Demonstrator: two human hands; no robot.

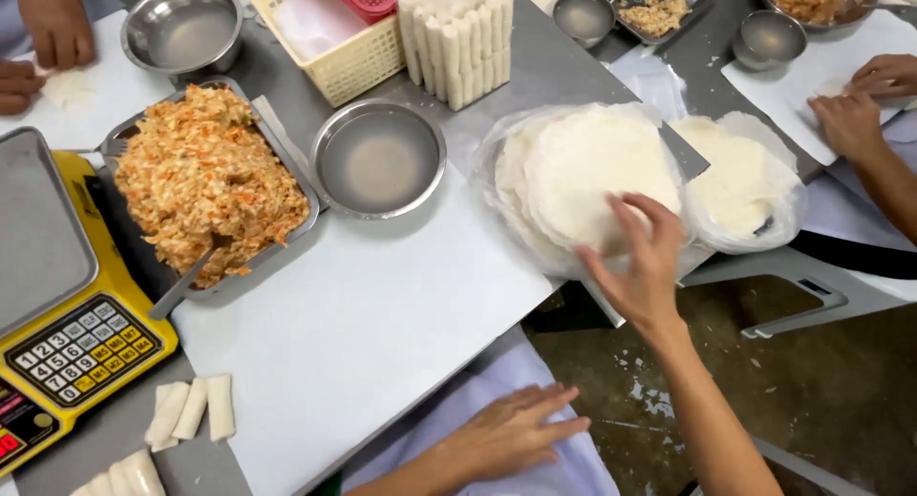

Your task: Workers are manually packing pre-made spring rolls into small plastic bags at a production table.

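My right hand reaches out to a stack of round white wrappers lying on clear plastic, its fingertips on the near edge of the top sheet. My left hand rests flat and open on my lap at the table's near edge, holding nothing. Between them lies a white board. A metal tray of shredded orange-and-white filling with a spoon in it sits to the left.
A yellow scale stands at far left, rolled spring rolls in front of it. A metal bowl of water, a cream basket and upright rolls sit behind. A second wrapper stack lies right. Other people's hands work at the right and at the top left.
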